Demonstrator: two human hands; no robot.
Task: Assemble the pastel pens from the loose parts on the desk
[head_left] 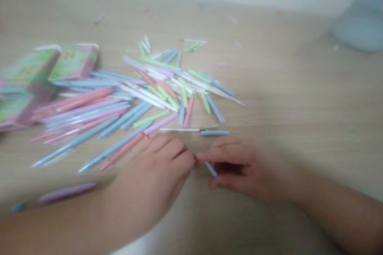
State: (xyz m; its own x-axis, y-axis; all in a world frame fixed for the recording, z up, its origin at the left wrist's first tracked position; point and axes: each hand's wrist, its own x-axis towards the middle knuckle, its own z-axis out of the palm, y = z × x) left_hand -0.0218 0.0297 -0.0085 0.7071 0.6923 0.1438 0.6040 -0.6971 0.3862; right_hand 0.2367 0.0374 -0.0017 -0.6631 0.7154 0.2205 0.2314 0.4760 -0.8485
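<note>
My left hand (164, 167) is closed, its fingers curled down, and what it holds is hidden beneath them. My right hand (242, 163) faces it, index fingertip against the left fingers. A short, thin blue pen part (211, 169) shows between the right thumb and fingers. Just beyond both hands lie a white pen refill (179, 129) with a dark tip and a blue pen cap (214, 132). A coral pen barrel (122, 151) and a long blue barrel (110, 149) lie close to my left hand. The picture is blurred.
A heap of pen caps, refills and barrels (167, 75) spreads across the table (299, 99). Green and pink boxes (74, 61) stand at the left. A purple pen part (67, 192) lies by my left forearm. A grey-blue object (360, 24) sits far right.
</note>
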